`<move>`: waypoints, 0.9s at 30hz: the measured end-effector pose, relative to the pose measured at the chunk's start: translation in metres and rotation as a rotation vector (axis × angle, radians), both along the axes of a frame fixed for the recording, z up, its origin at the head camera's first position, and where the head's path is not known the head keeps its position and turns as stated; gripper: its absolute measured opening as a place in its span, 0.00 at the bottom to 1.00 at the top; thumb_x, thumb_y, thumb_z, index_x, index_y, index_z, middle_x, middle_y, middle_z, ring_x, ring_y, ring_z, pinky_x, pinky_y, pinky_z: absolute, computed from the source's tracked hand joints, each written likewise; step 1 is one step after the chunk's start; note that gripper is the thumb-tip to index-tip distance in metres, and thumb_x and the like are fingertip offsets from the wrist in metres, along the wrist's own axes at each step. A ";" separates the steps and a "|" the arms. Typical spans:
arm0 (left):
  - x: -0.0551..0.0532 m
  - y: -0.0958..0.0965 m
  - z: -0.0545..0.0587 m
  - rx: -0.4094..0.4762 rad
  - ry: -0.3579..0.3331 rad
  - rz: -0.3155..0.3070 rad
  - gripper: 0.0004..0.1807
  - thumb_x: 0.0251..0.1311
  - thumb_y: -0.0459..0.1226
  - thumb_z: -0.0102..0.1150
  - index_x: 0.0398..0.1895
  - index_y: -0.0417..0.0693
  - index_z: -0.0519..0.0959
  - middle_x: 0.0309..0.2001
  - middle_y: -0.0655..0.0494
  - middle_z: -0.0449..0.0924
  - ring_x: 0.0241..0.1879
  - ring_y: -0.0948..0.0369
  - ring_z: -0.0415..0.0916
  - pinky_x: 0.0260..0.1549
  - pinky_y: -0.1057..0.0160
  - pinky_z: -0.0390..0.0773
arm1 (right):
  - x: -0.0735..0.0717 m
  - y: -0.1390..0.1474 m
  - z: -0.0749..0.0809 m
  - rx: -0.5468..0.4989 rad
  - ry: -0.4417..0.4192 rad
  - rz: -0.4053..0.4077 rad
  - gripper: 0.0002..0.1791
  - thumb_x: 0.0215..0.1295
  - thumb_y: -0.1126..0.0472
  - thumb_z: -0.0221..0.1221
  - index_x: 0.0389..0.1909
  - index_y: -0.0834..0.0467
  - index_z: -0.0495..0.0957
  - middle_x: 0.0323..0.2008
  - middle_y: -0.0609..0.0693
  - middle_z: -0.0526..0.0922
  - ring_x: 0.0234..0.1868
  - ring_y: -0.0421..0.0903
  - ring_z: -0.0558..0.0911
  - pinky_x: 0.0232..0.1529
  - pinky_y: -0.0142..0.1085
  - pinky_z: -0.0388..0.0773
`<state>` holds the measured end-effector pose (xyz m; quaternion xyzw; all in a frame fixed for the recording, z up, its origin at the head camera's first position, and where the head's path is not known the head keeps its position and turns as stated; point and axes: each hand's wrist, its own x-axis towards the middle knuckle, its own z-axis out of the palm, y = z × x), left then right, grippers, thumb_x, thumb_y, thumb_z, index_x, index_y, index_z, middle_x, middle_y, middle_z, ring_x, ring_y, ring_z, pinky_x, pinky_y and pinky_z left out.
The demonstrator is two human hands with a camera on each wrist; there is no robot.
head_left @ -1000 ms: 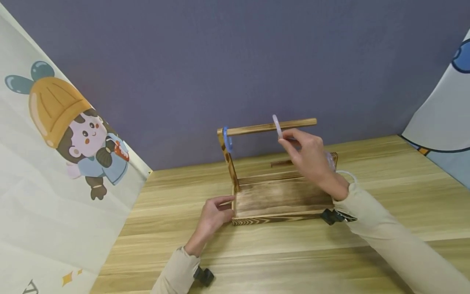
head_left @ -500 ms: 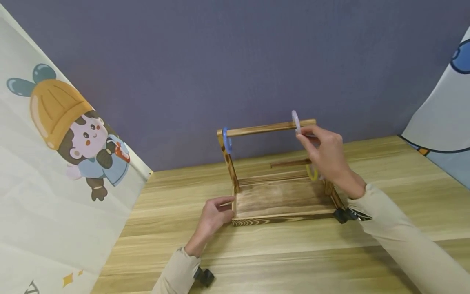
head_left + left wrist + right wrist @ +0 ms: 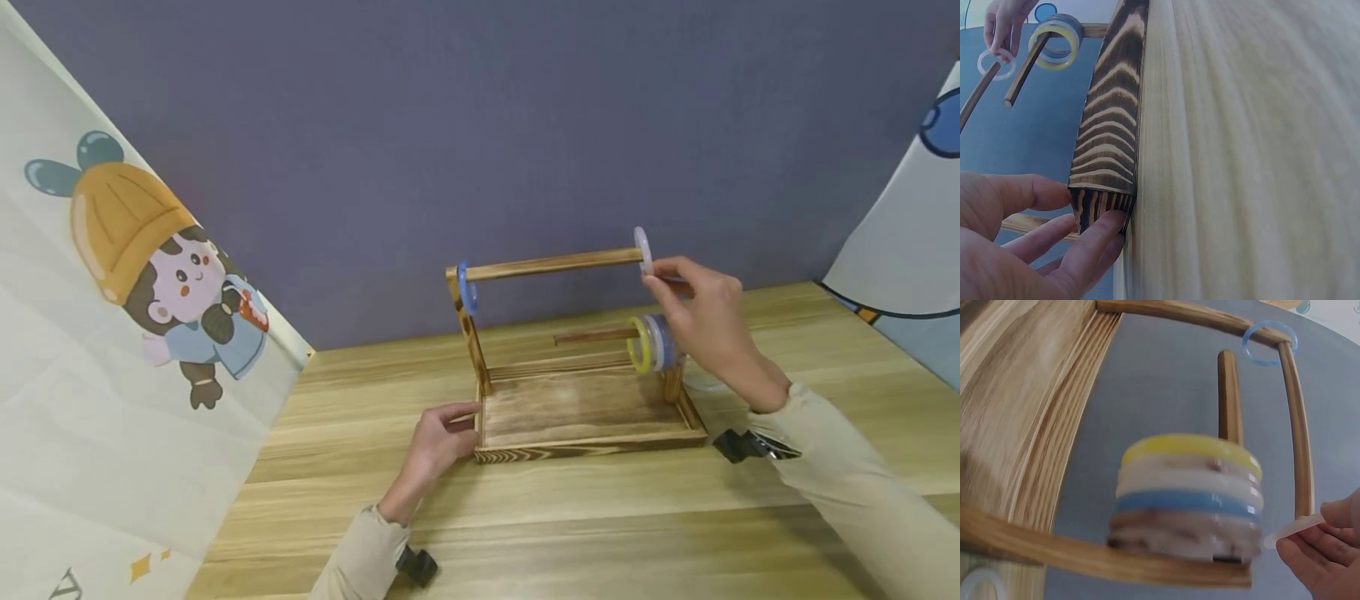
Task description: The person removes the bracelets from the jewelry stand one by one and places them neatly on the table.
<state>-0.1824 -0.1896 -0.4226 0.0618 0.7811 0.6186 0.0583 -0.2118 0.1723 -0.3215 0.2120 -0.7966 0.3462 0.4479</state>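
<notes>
My right hand (image 3: pixel 708 312) pinches a pale, whitish bangle (image 3: pixel 642 250) between thumb and fingers, at the free right end of the upper rod (image 3: pixel 555 264) of a wooden bangle stand (image 3: pixel 592 452). Whether the rod's tip is still inside the ring I cannot tell. My left hand (image 3: pixel 435 433) grips the front left corner of the stand's base; the left wrist view shows the fingers (image 3: pixel 1100 240) on that dark-striped end. A blue bangle (image 3: pixel 467 289) hangs at the left end of the upper rod. Several bangles, a yellow bangle (image 3: pixel 639 346) foremost, sit stacked on the lower rod (image 3: pixel 592 336).
The stand rests on a light wood-grain table (image 3: pixel 570 517), before a dark blue-grey wall (image 3: pixel 480 150). In the right wrist view a white ring (image 3: pixel 984 578) lies beyond the stand's right side. A printed cartoon cloth (image 3: pixel 150 333) hangs at left.
The right hand has slid the pale bangle rightward along the upper rod, from partway along to its free end. The stacked bangles have come into view. The left hand stays put.
</notes>
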 end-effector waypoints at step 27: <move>0.001 0.000 -0.001 -0.032 0.019 0.005 0.26 0.48 0.22 0.59 0.56 0.28 0.78 0.53 0.29 0.79 0.55 0.40 0.78 0.41 0.59 0.85 | 0.030 0.081 -0.032 0.291 -0.121 -0.138 0.09 0.53 0.71 0.69 0.37 0.67 0.86 0.32 0.63 0.87 0.27 0.61 0.85 0.26 0.48 0.79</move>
